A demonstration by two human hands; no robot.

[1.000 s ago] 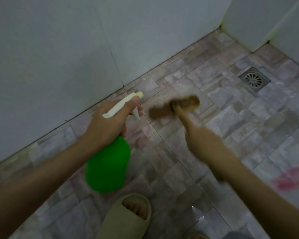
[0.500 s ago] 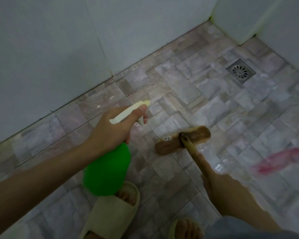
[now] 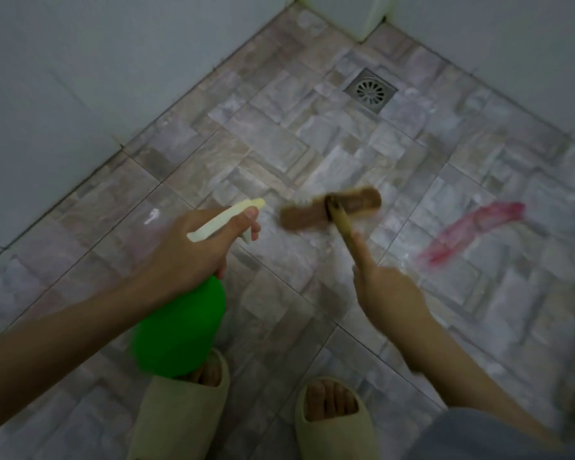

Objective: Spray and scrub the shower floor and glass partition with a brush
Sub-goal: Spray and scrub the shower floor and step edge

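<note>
My left hand (image 3: 193,257) grips a green spray bottle (image 3: 180,330) by its neck, thumb along the cream-coloured spray head (image 3: 224,219), nozzle aimed toward the middle of the floor. My right hand (image 3: 385,290) holds the handle of a brown wooden scrub brush (image 3: 332,209), index finger stretched along the handle. The brush head lies blurred on the grey-pink stone-pattern floor tiles (image 3: 279,144), just right of the nozzle. White foamy film covers the tiles around the brush.
A red smear (image 3: 472,230) marks the floor to the right of the brush. A square metal drain (image 3: 370,91) sits near the far corner. White walls (image 3: 80,78) close the left and back sides. My feet in beige slippers (image 3: 332,423) stand at the bottom.
The brush swept from near the left wall toward the middle of the floor and the view shifted right. My left hand kept holding the bottle, and both slippers came into view.
</note>
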